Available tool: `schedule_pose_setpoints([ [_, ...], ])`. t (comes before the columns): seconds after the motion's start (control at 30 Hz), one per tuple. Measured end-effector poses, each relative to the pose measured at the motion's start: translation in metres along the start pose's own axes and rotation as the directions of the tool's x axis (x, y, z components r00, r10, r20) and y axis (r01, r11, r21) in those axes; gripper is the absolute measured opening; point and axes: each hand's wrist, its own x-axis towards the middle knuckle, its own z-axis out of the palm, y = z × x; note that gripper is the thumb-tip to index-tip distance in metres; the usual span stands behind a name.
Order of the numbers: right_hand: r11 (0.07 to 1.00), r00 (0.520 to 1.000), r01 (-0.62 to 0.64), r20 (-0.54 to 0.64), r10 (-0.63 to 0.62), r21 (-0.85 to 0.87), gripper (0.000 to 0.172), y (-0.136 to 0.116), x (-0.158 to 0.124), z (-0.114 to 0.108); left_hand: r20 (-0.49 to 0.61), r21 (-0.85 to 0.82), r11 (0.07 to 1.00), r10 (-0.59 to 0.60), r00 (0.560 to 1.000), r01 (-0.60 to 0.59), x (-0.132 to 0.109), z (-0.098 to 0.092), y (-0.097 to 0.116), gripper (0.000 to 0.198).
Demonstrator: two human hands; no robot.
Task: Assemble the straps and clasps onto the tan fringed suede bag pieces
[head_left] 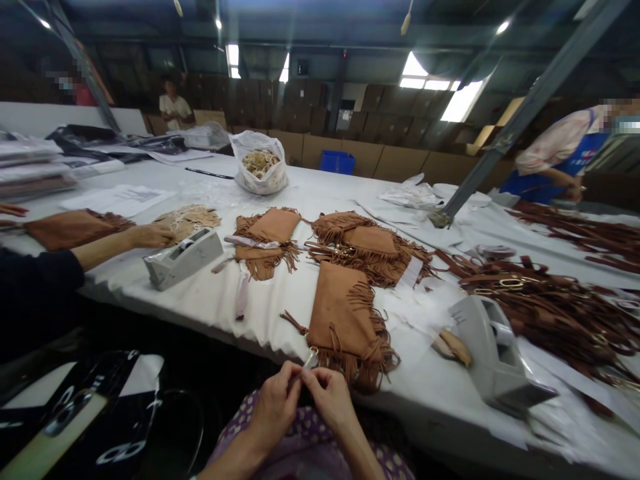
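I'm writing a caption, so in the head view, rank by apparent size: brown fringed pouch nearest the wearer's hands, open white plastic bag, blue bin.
1. Brown fringed pouch
2. Open white plastic bag
3. Blue bin
Bag and bin are farther off, so true sizes are unsure.

And it's two dispensers (187, 259), one sack (261, 180), one blue bin (337, 162)! Fringed bags (340, 307)? At least four, overlapping too much for an exact tally! Straps (530, 320), many, the tangle beating any count! One left hand (278, 395), one right hand (330, 398), plus two co-worker's hands (153, 235) over on the left
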Motion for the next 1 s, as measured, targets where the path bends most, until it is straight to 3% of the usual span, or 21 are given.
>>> schedule_pose_setpoints([
  [0.17,0.996,0.996,-0.076,-0.057,0.074,-0.04,0.047,0.007,0.004,0.003,0.035,-0.047,0.999,-0.025,0.999,0.027,-0.001,0.001,-0.005,0.016],
  [0.37,0.987,0.984,-0.162,-0.07,0.161,-0.004,0.046,0.007,0.007,0.004,0.059,-0.094,0.994,0.059,0.997,-0.053,-0.004,-0.001,-0.005,0.027],
  [0.5,0.978,0.972,-0.199,-0.113,0.204,0.057,0.043,0.008,0.006,0.007,0.007,-0.19,0.98,-0.065,0.998,0.065,-0.004,0.001,-0.004,0.027],
  [0.6,0.967,0.964,-0.215,-0.132,0.233,0.137,0.044,0.009,0.005,0.007,0.028,-0.328,0.931,-0.157,0.987,0.158,-0.002,0.006,-0.004,0.033],
  [0.77,0.937,0.972,-0.232,0.043,0.229,0.26,0.051,0.011,0.005,0.006,0.154,-0.609,0.714,-0.322,0.934,0.347,0.008,0.011,-0.008,0.046],
  [0.87,0.946,0.979,-0.203,0.026,0.203,0.254,0.053,0.015,0.005,0.004,0.275,-0.657,0.584,-0.404,0.873,0.477,0.014,0.009,-0.009,0.044],
  [0.93,0.962,0.979,-0.182,-0.055,0.197,0.202,0.055,0.019,0.003,0.001,0.268,-0.653,0.578,-0.427,0.863,0.489,0.016,0.006,-0.008,0.043],
  [1.0,0.973,0.97,-0.166,-0.154,0.19,0.158,0.056,0.022,-0.003,-0.003,0.187,-0.622,0.656,-0.406,0.895,0.428,0.016,0.003,-0.008,0.042],
])
